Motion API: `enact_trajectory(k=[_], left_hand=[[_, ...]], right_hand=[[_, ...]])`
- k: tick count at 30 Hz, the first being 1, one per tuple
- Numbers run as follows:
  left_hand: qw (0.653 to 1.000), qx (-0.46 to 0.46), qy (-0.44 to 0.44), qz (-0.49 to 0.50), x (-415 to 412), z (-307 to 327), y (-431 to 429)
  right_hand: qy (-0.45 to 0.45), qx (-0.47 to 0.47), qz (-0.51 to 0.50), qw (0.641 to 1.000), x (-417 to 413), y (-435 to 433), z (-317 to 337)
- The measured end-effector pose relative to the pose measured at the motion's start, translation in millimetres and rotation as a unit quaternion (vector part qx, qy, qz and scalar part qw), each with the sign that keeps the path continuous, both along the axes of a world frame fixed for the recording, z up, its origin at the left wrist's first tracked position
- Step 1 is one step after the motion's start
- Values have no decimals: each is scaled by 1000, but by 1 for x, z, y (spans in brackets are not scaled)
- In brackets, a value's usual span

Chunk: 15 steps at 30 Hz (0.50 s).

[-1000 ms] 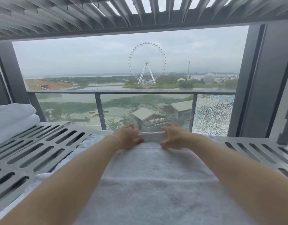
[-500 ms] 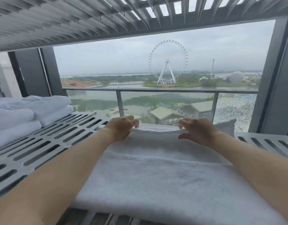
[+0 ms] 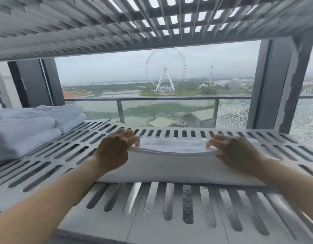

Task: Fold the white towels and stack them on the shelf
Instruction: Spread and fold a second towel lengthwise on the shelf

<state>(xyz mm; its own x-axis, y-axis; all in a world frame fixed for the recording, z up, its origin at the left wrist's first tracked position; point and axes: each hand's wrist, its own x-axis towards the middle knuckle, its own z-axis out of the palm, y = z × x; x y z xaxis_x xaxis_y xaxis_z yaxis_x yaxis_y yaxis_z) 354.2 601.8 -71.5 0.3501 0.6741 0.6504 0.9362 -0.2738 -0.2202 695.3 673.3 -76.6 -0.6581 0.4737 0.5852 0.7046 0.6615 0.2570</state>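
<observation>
Here both hands (image 3: 115, 152) (image 3: 238, 154) pinch the towel (image 3: 169, 166) (between them).

Two arms in shot. left forearm (image 3: 46, 205) and right forearm (image 3: 293, 182) bare all the way to frame edge. left hand (image 3: 115, 152) and right hand (image 3: 235, 154) bare too. Nails short, pale. Wide lens stretches forearms toward bottom corners.

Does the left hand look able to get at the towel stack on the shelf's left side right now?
Probably yes: only bare slotted shelf lies between the left hand and the towel stack. It is gripping the middle towel, though, so it would have to let go first.
</observation>
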Motion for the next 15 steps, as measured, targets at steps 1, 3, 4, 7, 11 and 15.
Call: enact_trajectory(k=[1, 3, 4, 7, 11, 15], left_hand=[[1000, -26, -1, 2, -1, -10, -11], [997, -61, -36, 10, -5, -23, -23], [996, -63, -51, 19, -6, -24, -26], [997, -28, -44, 58, -4, -19, -34], [994, -7, -79, 79, -1, -27, -47], [997, -7, -65, 42, -1, -23, -62]], right_hand=[[-29, -32, -24, 999, 2, -12, -5], [-29, -85, -77, 993, 5, -25, -8], [-3, -105, -88, 991, 8, -27, -6], [65, -151, -100, 981, 11, -39, -5], [140, -109, -101, 979, 9, -65, -23], [160, -94, -109, 976, 11, -68, -27]])
